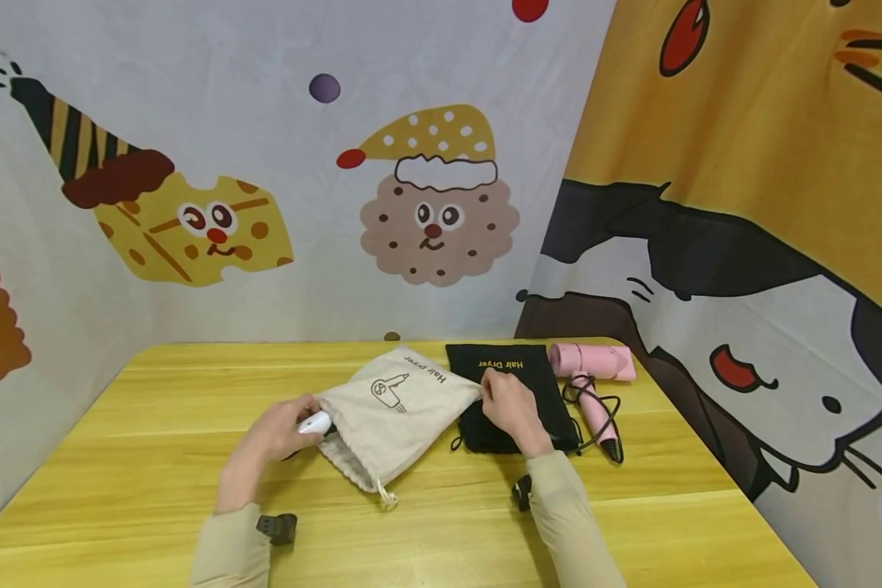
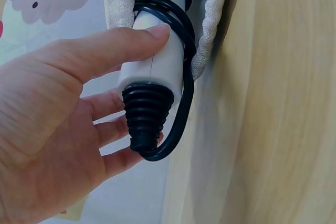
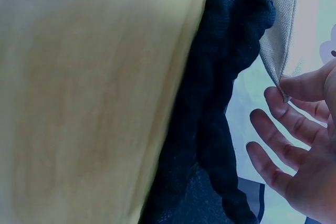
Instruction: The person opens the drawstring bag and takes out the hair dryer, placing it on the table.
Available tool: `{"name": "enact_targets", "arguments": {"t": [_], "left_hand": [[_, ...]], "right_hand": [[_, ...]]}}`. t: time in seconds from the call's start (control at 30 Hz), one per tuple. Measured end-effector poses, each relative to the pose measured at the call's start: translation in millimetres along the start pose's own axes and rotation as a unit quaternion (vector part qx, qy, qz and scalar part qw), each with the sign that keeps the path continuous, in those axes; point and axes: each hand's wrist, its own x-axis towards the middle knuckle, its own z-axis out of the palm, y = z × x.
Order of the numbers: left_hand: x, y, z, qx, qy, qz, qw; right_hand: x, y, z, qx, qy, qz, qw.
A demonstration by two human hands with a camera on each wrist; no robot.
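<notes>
Seemingly the dryer [image 2: 139,72] is midway through the mouth [image 1: 349,467] of the bag [image 1: 404,412], left hand [image 1: 275,429] gripping it, right hand [image 1: 510,403] pinching a corner [image 3: 279,66], so the next move likely needs taut cloth.

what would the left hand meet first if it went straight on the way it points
Most likely the beige bag: the left hand points at its open mouth, holding the white handle that runs inside. Whether hand and bag already touch is hard to tell.
</notes>
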Motion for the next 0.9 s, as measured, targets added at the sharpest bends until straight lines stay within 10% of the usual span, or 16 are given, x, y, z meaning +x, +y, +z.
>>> {"name": "enact_targets", "arguments": {"t": [0.63,0.9], "left_hand": [[0.1,2.1,0.9,0.019,0.003,-0.035,0.9992],[0.3,2.7,0.8,0.036,0.014,-0.048,0.9981]], "right_hand": [[-3.3,-3.6,1.6,-0.010,-0.002,-0.020,0.9998],[-6.3,-9.0,2.9,-0.017,0.014,-0.097,0.9950]]}}
